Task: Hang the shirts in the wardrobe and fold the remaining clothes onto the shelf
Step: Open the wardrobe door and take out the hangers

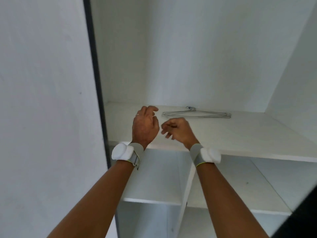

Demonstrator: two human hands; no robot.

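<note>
I face an open white wardrobe. On its upper shelf (240, 134) lie thin metal wire hangers (197, 114), flat near the back wall. My left hand (145, 125) is raised over the shelf's front left part, fingers loosely curled and holding nothing. My right hand (176, 130) hovers just beside it, fingers loosely bent, also holding nothing. Both hands are a short way in front of and to the left of the hangers, not touching them. No shirts or other clothes are in view.
Below the upper shelf are lower shelves (154, 189) split by a vertical divider (187, 191). A dark door frame edge (96, 79) runs down the left, with a white wall (42, 100) beside it. A dark object fills the bottom right corner (303, 220).
</note>
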